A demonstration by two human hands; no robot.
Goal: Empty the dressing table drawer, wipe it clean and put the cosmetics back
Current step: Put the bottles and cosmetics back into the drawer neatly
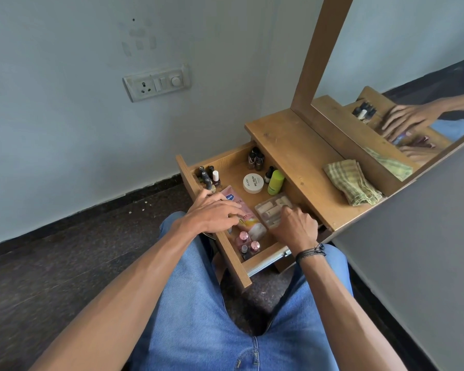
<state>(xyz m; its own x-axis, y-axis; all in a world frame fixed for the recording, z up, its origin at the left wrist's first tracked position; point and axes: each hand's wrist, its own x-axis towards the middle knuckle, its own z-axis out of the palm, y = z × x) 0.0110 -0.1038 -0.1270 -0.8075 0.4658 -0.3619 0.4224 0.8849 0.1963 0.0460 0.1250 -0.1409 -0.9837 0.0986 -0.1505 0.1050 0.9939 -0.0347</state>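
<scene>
The wooden drawer (227,164) is pulled out and holds cosmetics. Dark nail polish bottles (209,178) stand in its far left corner, small brown bottles (255,158) at the back. A white round tub (253,183) and a lime-green bottle (275,182) sit in the middle. My left hand (214,214) lies flat on a pink sachet (237,204), fingers spread. My right hand (296,227) grips the near edge of a clear plastic box (272,207). Pink-capped bottles (248,243) stand at the drawer's front.
A folded green checked cloth (351,183) lies on the dressing table top (292,145) by the mirror (413,76). My knees in blue jeans are right below the drawer. A switch panel (157,83) is on the wall to the left.
</scene>
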